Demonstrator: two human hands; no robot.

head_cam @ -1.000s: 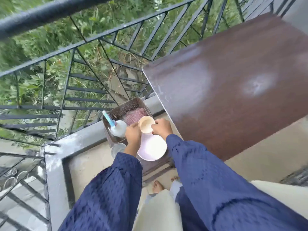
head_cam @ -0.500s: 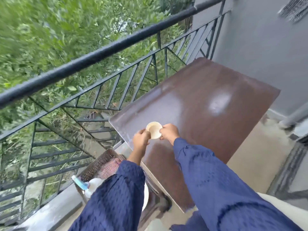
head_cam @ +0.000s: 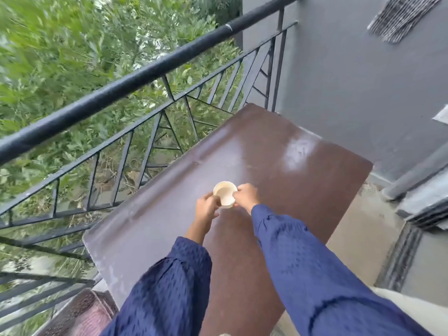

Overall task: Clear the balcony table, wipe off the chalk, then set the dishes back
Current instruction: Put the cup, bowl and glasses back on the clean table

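Note:
A small cream bowl (head_cam: 225,194) is held over the middle of the dark brown balcony table (head_cam: 286,166). My left hand (head_cam: 207,207) grips its near left rim and my right hand (head_cam: 246,196) grips its right side. Whether the bowl rests on the tabletop or hangs just above it, I cannot tell. The tabletop looks damp and glossy, with a pale smudge (head_cam: 299,151) toward its far right. Both arms wear dark blue sleeves.
A black metal railing (head_cam: 135,83) runs along the table's left edge, with green foliage beyond it. A brown basket holding a pink cloth (head_cam: 84,314) sits low at the bottom left. A grey wall (head_cam: 363,81) stands behind the table.
Both hands lifted the cream bowl out of the basket and carried it to the right, over the table's middle. The view swung from the basket up to the tabletop.

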